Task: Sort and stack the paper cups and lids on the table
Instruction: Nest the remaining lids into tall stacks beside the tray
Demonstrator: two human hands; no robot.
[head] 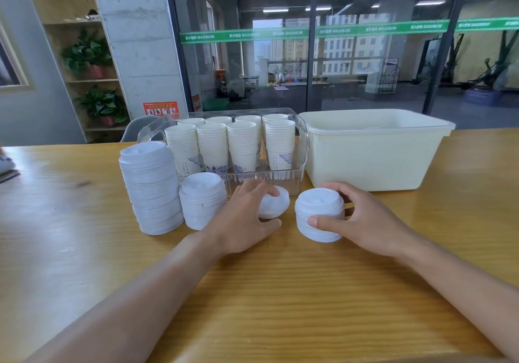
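1. While both forearms reach over the wooden table (280, 292), the right hand (362, 219) is clamped on a short lid stack (318, 214), thumb in front, fingers behind.
2. The left hand (241, 219) curls around a small lid pile (276, 202) resting on the table.
3. Left of it stand a medium lid stack (200, 202) and a tall lid stack (150, 188).
4. Behind, stacked paper cups (227, 146) fill a clear tray (302, 143); a cream bin (373, 149) sits just beside it.
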